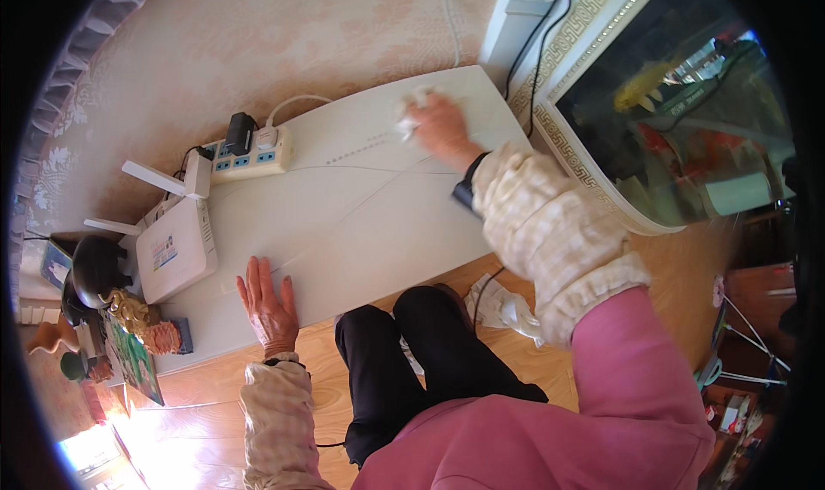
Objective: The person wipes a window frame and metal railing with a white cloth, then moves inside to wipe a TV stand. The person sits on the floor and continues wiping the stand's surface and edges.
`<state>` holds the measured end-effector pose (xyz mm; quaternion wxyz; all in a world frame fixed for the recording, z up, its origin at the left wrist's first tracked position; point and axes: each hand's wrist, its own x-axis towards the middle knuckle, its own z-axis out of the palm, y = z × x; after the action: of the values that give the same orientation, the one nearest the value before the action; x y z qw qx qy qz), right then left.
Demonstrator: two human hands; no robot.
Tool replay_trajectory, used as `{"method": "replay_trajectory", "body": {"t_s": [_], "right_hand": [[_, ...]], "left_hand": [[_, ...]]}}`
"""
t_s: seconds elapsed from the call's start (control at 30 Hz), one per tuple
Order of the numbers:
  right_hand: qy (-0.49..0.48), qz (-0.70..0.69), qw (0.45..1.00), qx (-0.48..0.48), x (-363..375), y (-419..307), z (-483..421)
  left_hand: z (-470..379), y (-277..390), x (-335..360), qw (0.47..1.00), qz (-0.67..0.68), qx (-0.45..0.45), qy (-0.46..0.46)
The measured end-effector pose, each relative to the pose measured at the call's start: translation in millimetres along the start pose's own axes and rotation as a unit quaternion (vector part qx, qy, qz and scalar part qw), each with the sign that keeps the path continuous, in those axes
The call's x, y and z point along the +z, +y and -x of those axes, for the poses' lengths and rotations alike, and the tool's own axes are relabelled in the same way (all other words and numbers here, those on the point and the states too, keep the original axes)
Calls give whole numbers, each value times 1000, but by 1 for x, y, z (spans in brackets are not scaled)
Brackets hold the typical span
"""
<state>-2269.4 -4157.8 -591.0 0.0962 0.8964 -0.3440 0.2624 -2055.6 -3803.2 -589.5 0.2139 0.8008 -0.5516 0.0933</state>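
On the far right part of a white tabletop [380, 213], my right hand [439, 126] presses down on a crumpled white cloth [407, 128]; the hand is slightly blurred. Its fingers are bent over the cloth, which hides part of the grip. My left hand [269, 306] rests flat near the table's front edge, fingers spread, holding nothing. A white router [175, 248] with antennas stands left of that hand. Behind it, against the wall, lies a power strip [283, 152] with a black adapter [240, 134] and a white plug [265, 137] in it.
A fish tank [683, 123] with a patterned frame adjoins the table's right end. Dark and gold figurines [132, 309] and a picture [135, 355] crowd the left end. Black cables [538, 58] hang beside the tank. Crumpled white material [503, 303] lies on the wooden floor.
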Motion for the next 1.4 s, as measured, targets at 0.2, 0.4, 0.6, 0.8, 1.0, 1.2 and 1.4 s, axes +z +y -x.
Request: {"method": "replay_trajectory", "body": {"t_s": [0.2,0.4,0.6,0.8,1.0,1.2,1.4], "right_hand": [[-178,-79,980,-36,-65,-49,58],[-167,45,984,37,-154,2,176],[-140,-44,970,196,-171,42,228],[-50,-156,972,170,-135,82,195],[-72,-253,943,206,-92,117,134],[-126,-366,886,255,-64,140,92],[-121,-281,918,251,-84,127,123]], "left_hand": [[2,-5,4,999,6,-4,32],[5,-14,10,999,-3,16,36],[6,-15,12,999,-16,19,33],[3,-8,9,1000,-13,5,13],[1,-3,6,1000,-11,9,16],[1,-3,5,1000,-9,-3,16],[2,-6,6,999,4,5,45]]}}
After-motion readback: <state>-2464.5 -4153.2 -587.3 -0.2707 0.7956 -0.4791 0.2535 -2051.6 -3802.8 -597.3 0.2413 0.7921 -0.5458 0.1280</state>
